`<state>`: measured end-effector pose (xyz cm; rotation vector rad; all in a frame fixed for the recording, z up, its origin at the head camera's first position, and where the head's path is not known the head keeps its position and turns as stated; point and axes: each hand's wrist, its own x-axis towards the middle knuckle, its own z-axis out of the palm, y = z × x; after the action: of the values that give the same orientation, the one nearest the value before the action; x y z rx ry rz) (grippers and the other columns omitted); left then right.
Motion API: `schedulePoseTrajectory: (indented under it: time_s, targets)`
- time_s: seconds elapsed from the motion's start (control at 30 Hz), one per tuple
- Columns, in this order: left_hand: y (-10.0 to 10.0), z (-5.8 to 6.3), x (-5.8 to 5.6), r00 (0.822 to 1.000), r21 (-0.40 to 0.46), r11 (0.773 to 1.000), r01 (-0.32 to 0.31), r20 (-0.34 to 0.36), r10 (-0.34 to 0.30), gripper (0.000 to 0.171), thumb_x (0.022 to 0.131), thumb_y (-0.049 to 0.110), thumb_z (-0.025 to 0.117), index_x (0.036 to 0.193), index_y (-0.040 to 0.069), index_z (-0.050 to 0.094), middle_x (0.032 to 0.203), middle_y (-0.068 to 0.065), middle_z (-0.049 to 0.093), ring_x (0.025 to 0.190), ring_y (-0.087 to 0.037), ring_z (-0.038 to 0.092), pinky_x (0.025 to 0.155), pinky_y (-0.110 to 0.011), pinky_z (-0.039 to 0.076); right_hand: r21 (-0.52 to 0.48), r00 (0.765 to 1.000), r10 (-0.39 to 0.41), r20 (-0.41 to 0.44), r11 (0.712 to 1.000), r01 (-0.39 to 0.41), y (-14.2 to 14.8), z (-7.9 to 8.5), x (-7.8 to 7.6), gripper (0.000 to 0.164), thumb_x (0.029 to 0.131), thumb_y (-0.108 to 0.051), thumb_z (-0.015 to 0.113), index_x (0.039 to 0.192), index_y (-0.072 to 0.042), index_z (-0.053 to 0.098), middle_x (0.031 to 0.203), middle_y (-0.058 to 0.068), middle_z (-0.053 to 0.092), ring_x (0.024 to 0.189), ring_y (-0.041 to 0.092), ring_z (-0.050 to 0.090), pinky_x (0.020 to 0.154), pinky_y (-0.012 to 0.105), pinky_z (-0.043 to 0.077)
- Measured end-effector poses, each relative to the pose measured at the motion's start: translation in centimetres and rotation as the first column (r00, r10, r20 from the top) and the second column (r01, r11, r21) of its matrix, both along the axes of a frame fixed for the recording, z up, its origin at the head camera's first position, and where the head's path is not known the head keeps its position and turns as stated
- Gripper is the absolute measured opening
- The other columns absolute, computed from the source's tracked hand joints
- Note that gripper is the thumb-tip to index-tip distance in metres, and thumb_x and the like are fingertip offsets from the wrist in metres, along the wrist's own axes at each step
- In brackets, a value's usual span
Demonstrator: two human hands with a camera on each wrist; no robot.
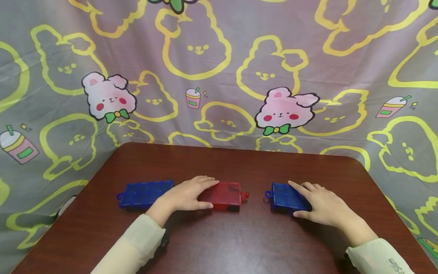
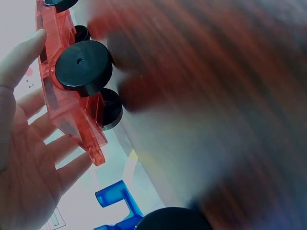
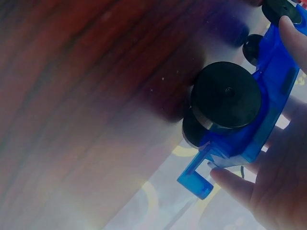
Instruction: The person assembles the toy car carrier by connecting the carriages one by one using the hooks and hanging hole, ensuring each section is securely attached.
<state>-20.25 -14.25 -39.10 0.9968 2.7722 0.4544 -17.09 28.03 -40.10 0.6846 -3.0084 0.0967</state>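
Near the middle of the table, my left hand [image 1: 189, 194] holds a red see-through toy wagon [image 1: 226, 194], thumb on its near side and fingers along its far side. In the left wrist view its black wheels [image 2: 84, 66] face the tabletop. To the right, my right hand [image 1: 325, 203] grips a blue toy wagon [image 1: 285, 196] by its right part in the same way. A blue hitch loop [image 1: 268, 194] on it faces the red wagon's hitch [image 1: 245, 195], with a gap between them. Another blue wagon [image 1: 145, 194] stands left of the red one, its right end partly behind my left hand.
All three wagons stand in a row on a dark brown wooden table [image 1: 219, 239] with rounded far corners. A curtain [image 1: 219, 91] printed with cartoon rabbits and bears hangs behind and beside it. Both forearms wear pale sleeves [image 1: 133, 243].
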Motion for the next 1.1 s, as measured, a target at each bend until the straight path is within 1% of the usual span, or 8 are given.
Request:
schedulePoseTrajectory:
  time_s: [0.13,0.33,0.57,0.83,1.1]
  targets:
    - [0.0,0.1,-0.1,1.000,0.001,1.000,-0.004,0.008,0.004,0.078,0.085,0.047,0.074,0.150,0.017,0.045,0.153,-0.007,0.047,0.140,-0.028,0.044,0.111,-0.051,0.042,0.005,1.000,-0.001,0.010,1.000,0.001,-0.1,0.1,-0.1,0.090,0.076,-0.058,0.078,0.150,-0.019,0.044,0.125,0.016,0.061,0.110,0.044,0.062,0.087,0.062,0.051]
    - [0.0,0.0,-0.3,1.000,-0.005,1.000,-0.002,0.009,0.002,0.077,0.084,0.046,0.076,0.149,0.016,0.046,0.151,-0.007,0.049,0.137,-0.027,0.048,0.110,-0.049,0.044,0.005,1.000,0.009,0.019,1.000,-0.009,-0.1,0.2,-0.3,0.089,0.076,-0.056,0.078,0.150,-0.020,0.044,0.126,0.016,0.060,0.110,0.041,0.062,0.083,0.060,0.053]
    - [-0.1,0.1,-0.5,1.000,0.013,1.000,-0.005,0.025,0.004,0.078,0.083,0.044,0.078,0.148,0.016,0.047,0.150,-0.007,0.050,0.136,-0.027,0.049,0.110,-0.049,0.044,0.005,1.000,0.027,0.000,1.000,-0.027,-0.4,0.2,-0.4,0.089,0.076,-0.056,0.078,0.150,-0.021,0.044,0.125,0.014,0.060,0.108,0.040,0.062,0.084,0.060,0.053]
    - [0.1,0.1,-0.3,1.000,0.012,1.000,-0.008,0.030,0.008,0.077,0.084,0.044,0.078,0.149,0.015,0.047,0.150,-0.008,0.049,0.136,-0.028,0.048,0.111,-0.049,0.043,0.001,0.999,0.045,-0.011,0.999,-0.045,-1.4,0.3,-0.6,0.088,0.076,-0.056,0.078,0.150,-0.022,0.044,0.124,0.012,0.060,0.107,0.039,0.063,0.086,0.060,0.052]
    - [0.1,0.4,-0.4,0.999,0.014,1.000,-0.009,0.046,0.009,0.077,0.083,0.042,0.078,0.148,0.015,0.047,0.150,-0.009,0.049,0.135,-0.029,0.049,0.111,-0.050,0.043,-0.016,0.998,0.057,-0.019,0.998,-0.057,-2.4,0.7,-0.8,0.088,0.076,-0.058,0.078,0.150,-0.023,0.044,0.123,0.011,0.061,0.107,0.036,0.062,0.085,0.059,0.053]
